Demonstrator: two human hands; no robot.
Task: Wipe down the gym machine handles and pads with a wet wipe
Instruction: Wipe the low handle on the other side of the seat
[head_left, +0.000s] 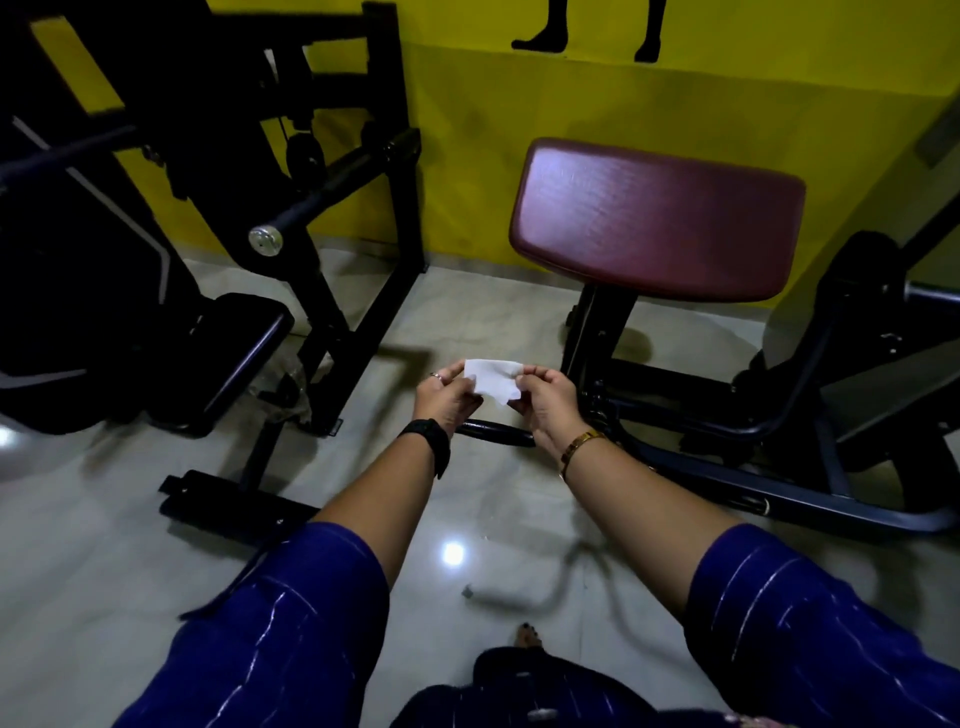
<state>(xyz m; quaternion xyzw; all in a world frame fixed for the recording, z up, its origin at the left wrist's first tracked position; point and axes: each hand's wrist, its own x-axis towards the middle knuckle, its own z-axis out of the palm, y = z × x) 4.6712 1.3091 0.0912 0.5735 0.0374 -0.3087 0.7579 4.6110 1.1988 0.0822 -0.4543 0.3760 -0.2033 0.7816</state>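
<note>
White wipe (491, 379) before tilted maroon pad (657, 218)

Glossy pale grey floor (467, 322) with a bright spot of glare, black machine frame (228, 499) standing on it at left, dark machine base (727, 483) at right, crumpled clear plastic (283, 400) beside the left frame, small grey scrap (467, 591) mid-floor, bare foot (527, 636) below

Site was a gym. Black steel weight machine (291, 171) stood beside a maroon padded seat (657, 218) on a dark frame. Polished tile floor (457, 525); yellow wall (571, 93) carried a black figure decal (550, 31).
</note>
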